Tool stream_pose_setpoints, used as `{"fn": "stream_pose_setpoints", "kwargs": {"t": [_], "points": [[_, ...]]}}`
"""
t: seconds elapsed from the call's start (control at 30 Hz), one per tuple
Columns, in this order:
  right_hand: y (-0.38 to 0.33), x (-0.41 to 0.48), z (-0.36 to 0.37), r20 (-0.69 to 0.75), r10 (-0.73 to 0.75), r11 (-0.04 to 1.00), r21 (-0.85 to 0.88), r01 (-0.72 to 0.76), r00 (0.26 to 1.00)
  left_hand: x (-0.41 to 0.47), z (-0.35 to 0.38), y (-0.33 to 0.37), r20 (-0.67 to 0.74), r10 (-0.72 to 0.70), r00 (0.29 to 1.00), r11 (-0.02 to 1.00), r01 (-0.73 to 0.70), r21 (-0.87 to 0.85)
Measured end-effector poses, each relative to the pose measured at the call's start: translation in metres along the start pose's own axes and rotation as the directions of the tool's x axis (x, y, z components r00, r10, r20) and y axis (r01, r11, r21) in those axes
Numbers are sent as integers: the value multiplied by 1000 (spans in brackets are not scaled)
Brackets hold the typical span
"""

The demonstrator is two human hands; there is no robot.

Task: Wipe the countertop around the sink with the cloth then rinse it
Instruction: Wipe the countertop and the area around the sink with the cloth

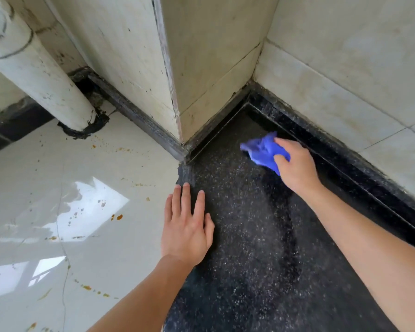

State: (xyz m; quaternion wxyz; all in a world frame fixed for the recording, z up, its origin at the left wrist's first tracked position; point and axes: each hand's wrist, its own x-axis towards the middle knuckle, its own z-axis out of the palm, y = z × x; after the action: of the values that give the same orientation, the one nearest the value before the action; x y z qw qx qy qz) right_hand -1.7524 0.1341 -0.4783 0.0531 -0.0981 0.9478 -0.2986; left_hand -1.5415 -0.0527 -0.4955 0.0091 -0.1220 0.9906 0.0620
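Note:
A black speckled countertop (pixel 249 248) runs from the bottom of the view up into a tiled corner. My right hand (pixel 297 166) presses a crumpled blue cloth (pixel 261 149) onto the counter near that far corner, fingers closed over it. A darker wet streak curves across the stone behind the cloth. My left hand (pixel 186 226) lies flat, fingers apart, on the counter's left edge and holds nothing. No sink is in view.
A raised black backsplash strip (pixel 345 168) borders the counter on the right under pale wall tiles. A tiled column (pixel 177 68) stands at the far left corner. Below left lies a glossy white floor (pixel 58 212) with orange stains, and a white pipe (pixel 34 68).

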Motion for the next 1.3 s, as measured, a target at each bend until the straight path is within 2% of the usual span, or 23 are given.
{"fn": "stream_pose_setpoints", "kwargs": {"t": [0.07,0.13,0.2,0.33,0.5,0.6,0.67,0.77,0.83,0.9,0.97,1.07,1.1,1.2,1.3], "points": [[-9,-18,26,-52,-76,997,-38,74,996,0,1,-1,1,0,1000,1000,0,-15],[-18,-57,44,-53,-200,979,-55,197,978,-1,3,-2,4,0,1000,1000,1,-27],[-19,-101,47,-35,-252,967,-40,251,967,-1,5,-2,4,-3,1000,999,3,-33],[-9,-190,39,-2,-266,962,-59,266,964,-2,2,-1,51,-7,999,999,9,-42],[-26,-281,37,90,-279,947,-139,290,956,3,-19,-3,198,13,980,1000,-9,-22],[-36,-320,34,209,-287,941,-124,316,935,-13,-41,-11,172,16,985,996,-1,-87],[-42,-322,27,287,-237,963,-58,264,928,-42,-54,-26,123,-28,992,985,48,-164],[-55,-299,16,300,-62,987,160,14,952,-109,-60,-64,74,-115,991,965,129,-230],[-60,-275,18,179,57,990,120,-79,982,-160,-56,-94,29,-196,980,949,197,-248],[-68,-266,31,83,128,992,-23,-127,988,-209,-48,-123,-7,-303,953,923,291,-253],[-86,-285,56,50,79,987,-145,-71,996,-252,-42,-147,-41,-389,920,897,369,-244],[-122,-351,94,117,-198,963,-164,215,973,-297,-36,-177,-72,-498,864,846,467,-258],[-128,-370,102,148,-246,950,-157,269,958,-308,-34,-185,-63,-530,846,828,500,-254],[-131,-378,100,222,-297,948,-43,314,929,-326,-32,-205,-40,-592,805,791,570,-223],[-120,-344,79,345,-257,966,70,248,903,-328,-32,-219,-28,-592,805,793,576,-197]]}}
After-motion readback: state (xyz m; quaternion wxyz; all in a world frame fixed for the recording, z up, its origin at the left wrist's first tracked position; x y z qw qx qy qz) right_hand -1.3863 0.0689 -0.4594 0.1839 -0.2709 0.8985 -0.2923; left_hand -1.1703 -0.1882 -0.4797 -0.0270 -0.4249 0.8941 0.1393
